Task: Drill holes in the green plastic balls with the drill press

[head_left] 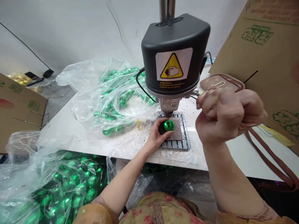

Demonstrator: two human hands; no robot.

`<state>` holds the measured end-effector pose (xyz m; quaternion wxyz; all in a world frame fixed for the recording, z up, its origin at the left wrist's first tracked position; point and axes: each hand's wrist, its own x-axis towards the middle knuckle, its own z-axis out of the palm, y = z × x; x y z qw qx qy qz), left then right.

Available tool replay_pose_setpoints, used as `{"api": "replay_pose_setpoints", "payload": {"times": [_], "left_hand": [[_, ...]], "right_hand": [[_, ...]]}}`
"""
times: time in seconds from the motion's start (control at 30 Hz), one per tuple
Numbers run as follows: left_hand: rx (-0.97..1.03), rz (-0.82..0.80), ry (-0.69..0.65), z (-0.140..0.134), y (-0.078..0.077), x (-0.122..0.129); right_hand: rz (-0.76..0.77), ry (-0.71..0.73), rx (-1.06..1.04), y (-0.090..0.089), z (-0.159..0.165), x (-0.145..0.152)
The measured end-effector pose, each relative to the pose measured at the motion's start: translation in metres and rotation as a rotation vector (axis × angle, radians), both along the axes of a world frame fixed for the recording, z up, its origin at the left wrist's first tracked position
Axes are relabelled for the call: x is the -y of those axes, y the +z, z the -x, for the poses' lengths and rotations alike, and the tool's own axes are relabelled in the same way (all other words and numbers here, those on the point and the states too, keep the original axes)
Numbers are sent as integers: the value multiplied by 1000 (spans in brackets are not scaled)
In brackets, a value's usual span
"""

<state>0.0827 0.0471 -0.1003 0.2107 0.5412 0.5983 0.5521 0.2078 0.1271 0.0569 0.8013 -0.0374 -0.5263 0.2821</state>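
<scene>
My left hand [154, 134] rests at the base of a drill press [149, 43], thumb and fingers closed round a shiny green faceted bauble [172, 126]. The bauble sits on a brownish board [178, 132] over the slotted metal base [187, 143]. Straight above it, the drill bit [168, 119] comes down to its middle; how deep it goes I cannot tell. My right hand [225, 112] is raised in a fist at the right side of the press, apparently round its lever, which the fingers mostly hide.
Clear plastic bags of green baubles lie on the white table [91, 141] to the left, and a bigger bag [74, 189] stands below its edge. Dark shavings dot the tabletop. At the right are a brown bag [207, 82] with a strap and a tall cardboard box [261, 59]. Another box [21, 109] stands left.
</scene>
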Motion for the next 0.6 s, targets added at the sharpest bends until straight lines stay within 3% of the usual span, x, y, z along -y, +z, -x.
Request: {"api": "replay_pose_setpoints", "payload": {"times": [0.17, 0.6], "left_hand": [[21, -6, 1, 0, -1, 0], [59, -14, -15, 1, -2, 0]], "right_hand": [[16, -28, 17, -4, 0, -1], [-111, -4, 8, -16, -2, -4]]}}
